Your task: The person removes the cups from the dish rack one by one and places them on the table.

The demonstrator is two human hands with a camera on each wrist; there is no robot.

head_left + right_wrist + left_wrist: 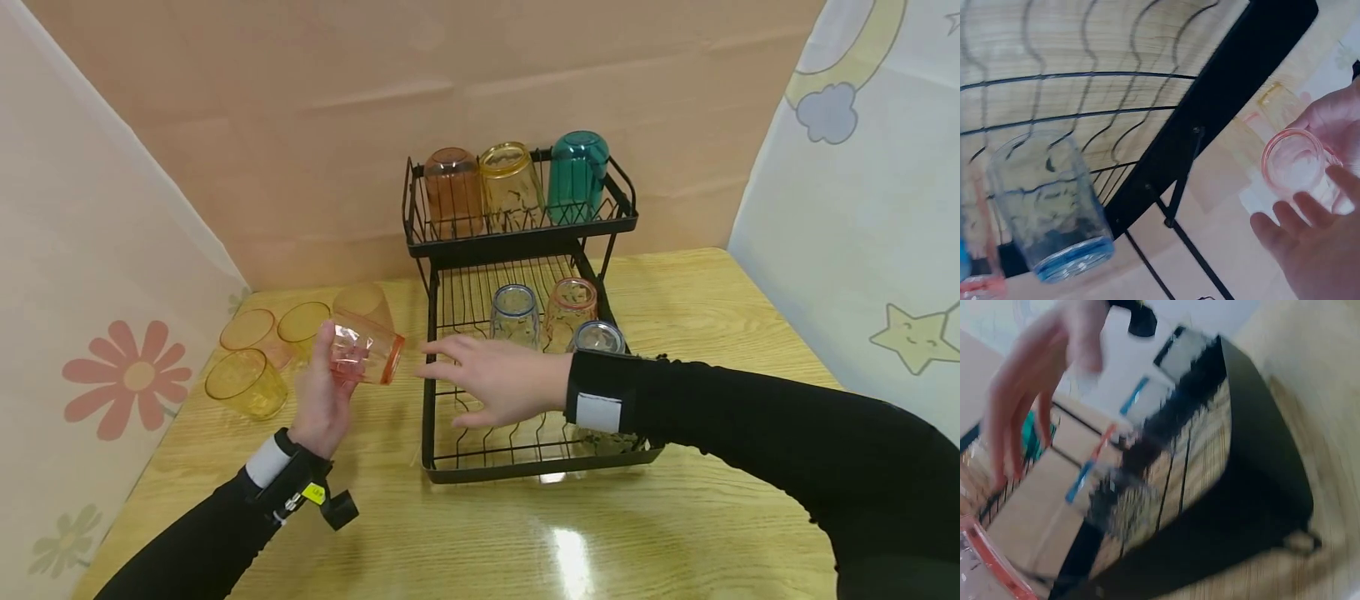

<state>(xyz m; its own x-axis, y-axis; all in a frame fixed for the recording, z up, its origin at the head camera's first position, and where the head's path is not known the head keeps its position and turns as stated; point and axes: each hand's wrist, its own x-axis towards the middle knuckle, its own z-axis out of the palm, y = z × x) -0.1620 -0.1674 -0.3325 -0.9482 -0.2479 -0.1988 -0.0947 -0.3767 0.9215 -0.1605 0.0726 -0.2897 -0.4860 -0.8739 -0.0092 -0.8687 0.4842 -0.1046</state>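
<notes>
In the head view my left hand point(322, 407) grips a clear pink-tinted glass point(366, 348), tilted on its side with its red-orange end pointing right. My right hand point(498, 379) is held over the lower tier of a black two-tier dish rack point(540, 473), fingers spread toward the glass. A gap shows between those fingers and the glass in the head view. The right wrist view shows the left hand point(1329, 115) around the pink glass point(1294, 164) and the right hand point(1310, 244) near it, holding nothing. The left wrist view is blurred; the right hand point(1029, 394) shows there.
An orange-brown glass point(453, 192), a yellow glass point(513, 187) and a teal glass point(577, 179) stand inverted on the upper tier. Several glasses, including a blue-rimmed one point(514, 317), stand on the lower tier. Several yellow and pinkish glasses point(251, 387) stand at the table's left.
</notes>
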